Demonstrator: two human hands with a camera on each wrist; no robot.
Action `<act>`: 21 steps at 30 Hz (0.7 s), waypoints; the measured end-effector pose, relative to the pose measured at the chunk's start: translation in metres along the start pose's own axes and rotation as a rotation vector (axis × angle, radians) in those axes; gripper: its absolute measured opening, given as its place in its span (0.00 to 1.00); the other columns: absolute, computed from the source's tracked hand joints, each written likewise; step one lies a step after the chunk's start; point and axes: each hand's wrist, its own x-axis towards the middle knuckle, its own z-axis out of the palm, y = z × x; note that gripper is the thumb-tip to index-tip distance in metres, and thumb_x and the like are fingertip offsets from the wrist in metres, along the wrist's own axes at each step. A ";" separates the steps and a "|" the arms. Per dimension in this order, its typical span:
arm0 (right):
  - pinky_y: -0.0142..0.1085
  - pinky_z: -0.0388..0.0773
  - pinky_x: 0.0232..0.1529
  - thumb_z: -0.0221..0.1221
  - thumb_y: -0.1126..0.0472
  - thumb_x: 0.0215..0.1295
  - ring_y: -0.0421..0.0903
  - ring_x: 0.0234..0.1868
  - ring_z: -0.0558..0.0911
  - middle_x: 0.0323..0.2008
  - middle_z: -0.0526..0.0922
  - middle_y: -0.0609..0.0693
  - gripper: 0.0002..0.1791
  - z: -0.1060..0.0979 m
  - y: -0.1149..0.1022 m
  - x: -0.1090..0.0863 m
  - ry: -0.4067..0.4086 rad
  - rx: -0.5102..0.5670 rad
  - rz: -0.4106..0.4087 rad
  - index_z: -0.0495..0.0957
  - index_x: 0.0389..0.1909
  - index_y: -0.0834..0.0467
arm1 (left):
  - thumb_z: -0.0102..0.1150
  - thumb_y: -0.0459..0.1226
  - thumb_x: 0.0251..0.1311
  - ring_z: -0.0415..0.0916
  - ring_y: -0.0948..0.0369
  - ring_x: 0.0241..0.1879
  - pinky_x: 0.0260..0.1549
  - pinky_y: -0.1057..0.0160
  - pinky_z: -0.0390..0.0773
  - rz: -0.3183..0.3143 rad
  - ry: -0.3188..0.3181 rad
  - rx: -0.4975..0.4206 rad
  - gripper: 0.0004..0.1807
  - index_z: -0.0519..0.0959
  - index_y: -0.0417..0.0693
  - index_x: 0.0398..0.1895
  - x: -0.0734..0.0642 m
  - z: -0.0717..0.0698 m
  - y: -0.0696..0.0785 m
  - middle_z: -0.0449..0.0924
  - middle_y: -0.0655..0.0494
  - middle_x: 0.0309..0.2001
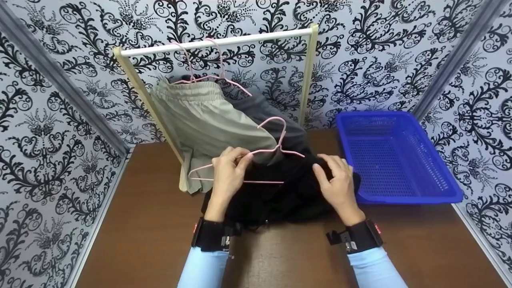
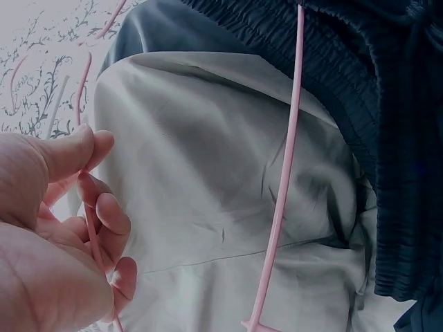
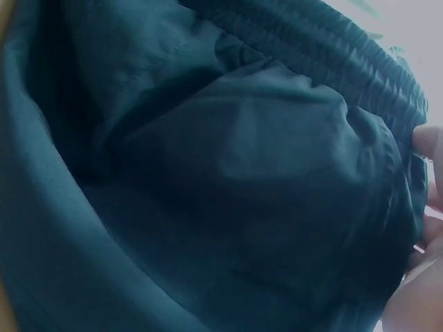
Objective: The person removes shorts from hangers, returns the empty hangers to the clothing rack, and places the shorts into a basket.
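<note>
Low centre of the head view: black garment [image 1: 276,196], crumpled, on the brown table [image 1: 152,224], right hand [image 1: 338,186] gripping its edge, left hand [image 1: 229,170] pinching the pink hanger [image 1: 256,160]. Only from the left wrist: ribbed elastic waistband [image 2: 346,90] beside beige shorts [image 2: 208,194]. Farther up: rack [image 1: 216,42]; right, blue basket [image 1: 396,160].

No readable text, label, brand, number or sign is found on any surface in the three views; only small red marks, too blurred to be read, are seen on the black wrist straps [image 1: 211,234].
</note>
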 end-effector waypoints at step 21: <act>0.64 0.51 0.72 0.74 0.33 0.45 0.64 0.60 0.75 0.54 0.81 0.63 0.48 0.024 -0.013 -0.013 0.050 -0.258 0.145 0.79 0.58 0.64 | 0.70 0.34 0.61 0.72 0.55 0.29 0.44 0.50 0.61 -0.018 0.017 -0.042 0.04 0.86 0.45 0.28 -0.007 0.007 0.001 0.71 0.56 0.22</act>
